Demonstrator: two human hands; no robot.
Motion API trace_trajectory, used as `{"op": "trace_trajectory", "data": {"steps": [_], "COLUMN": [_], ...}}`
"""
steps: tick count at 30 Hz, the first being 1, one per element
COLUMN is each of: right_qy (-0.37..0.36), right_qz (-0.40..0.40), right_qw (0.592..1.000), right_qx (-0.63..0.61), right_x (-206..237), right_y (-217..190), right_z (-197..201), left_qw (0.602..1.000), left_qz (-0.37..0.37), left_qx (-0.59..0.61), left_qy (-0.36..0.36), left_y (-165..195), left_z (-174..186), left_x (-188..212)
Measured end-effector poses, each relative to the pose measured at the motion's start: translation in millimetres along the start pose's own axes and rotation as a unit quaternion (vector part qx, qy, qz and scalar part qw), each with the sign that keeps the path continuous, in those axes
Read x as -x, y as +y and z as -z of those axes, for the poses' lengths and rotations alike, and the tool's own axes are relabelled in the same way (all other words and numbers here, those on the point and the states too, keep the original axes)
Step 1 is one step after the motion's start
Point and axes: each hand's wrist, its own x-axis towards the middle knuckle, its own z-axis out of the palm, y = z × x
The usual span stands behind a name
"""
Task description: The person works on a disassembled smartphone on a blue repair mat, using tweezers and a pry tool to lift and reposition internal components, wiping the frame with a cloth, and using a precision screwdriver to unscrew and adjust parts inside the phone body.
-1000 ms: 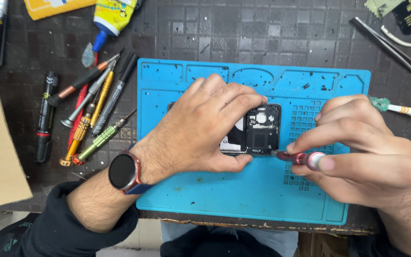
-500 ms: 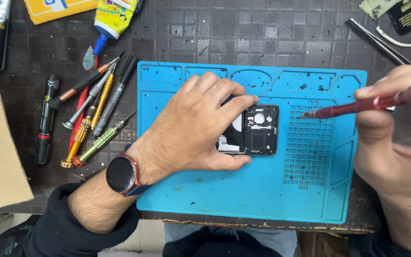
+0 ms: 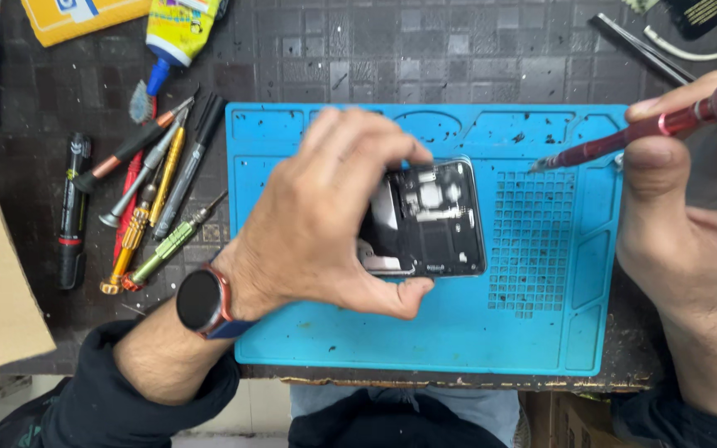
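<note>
At frame centre, one opened phone [image 3: 437,220], dark and rectangular with bare metal parts showing, lies on one blue rubbery mat [image 3: 425,332] moulded with small square cells. The left hand [image 3: 325,220] clamps it, fingers above and thumb below. At upper right, the right hand [image 3: 690,199] pinches one slim red metallic screwdriver [image 3: 641,133]; about six more slender tools [image 3: 151,191] lie at left.

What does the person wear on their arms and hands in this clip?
Both hands are bare, with no gloves or rings visible. The left hand has a round black-faced smartwatch with a reddish rim and blue strap on its wrist, above a dark, pushed-up long sleeve. The right hand has a bare wrist; a dark sleeve edge shows at the frame bottom.
</note>
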Motion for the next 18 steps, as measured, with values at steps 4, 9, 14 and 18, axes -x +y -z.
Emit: {"op": "trace_trajectory", "data": {"steps": [4, 9, 14, 18], "right_qy": [-0.009, 0.022, 0.016, -0.001], "right_qz": [0.003, 0.019, 0.067, 0.127], "right_qw": [0.999, 0.999, 0.998, 0.989], "right_qx": [0.034, -0.024, 0.006, 0.071], "right_x": [4, 5, 0, -7], "right_y": [9, 18, 22, 20], "right_z": [3, 0, -1, -1], "left_qw": [0.994, 0.91, 0.741, 0.699], "left_qz": [0.049, 0.157, 0.191, 0.188], "left_qx": [0.066, 0.333, 0.609, 0.657], "left_qy": [0.066, 0.189, 0.211, 0.208], "left_y": [-2, -3, -8, -21], "left_z": [6, 4, 13, 13], "left_x": [6, 7, 14, 20]}}
